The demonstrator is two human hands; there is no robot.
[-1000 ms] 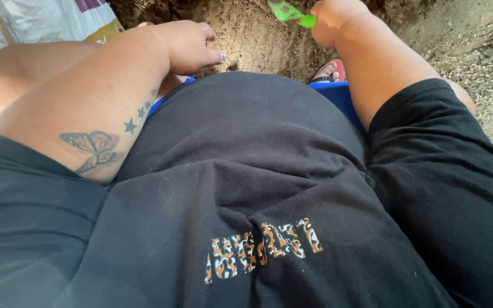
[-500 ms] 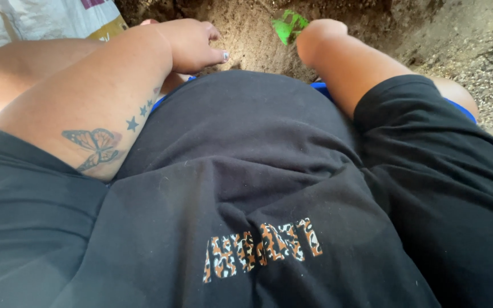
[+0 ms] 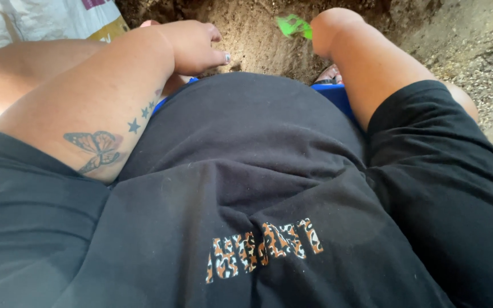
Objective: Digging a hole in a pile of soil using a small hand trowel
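Mostly shows black shirt [image 3: 246, 188] in the foreground, with both hands reaching past it toward bare earth.

Finds the left hand [image 3: 195, 45] loosely curled and grasping nothing, fingers bent downward, thumb with a pale painted nail pointing toward the loose soil [image 3: 252, 43] just beyond. Seems to rest against a knee, though cannot tell for sure. Carries a butterfly tattoo [image 3: 95, 149] and small stars farther back along the forearm.

Finds the right hand [image 3: 327, 25] clenched, apparently around the handle of a green tool [image 3: 293, 25]. Puts that tool immediately to the left of the right fist, low over the soil, between the two hands but much closer to the right one. Leaves its shape too blurred to name the kind of blade, and leaves contact with the ground impossible to confirm.

As for progress: looks broken up and crumbly right in front of both hands, darker and clumped at the far edge. Shows no plant, seed or pot anywhere near the hands, so only loosened ground counts as done.

Beyond the left hand: a white printed bag [image 3: 35, 20]. Below the right wrist: a blue edge [image 3: 332, 94] and part of a sandal [image 3: 329, 74]. Off to the right of the right arm: paler gravelly ground [image 3: 463, 51].
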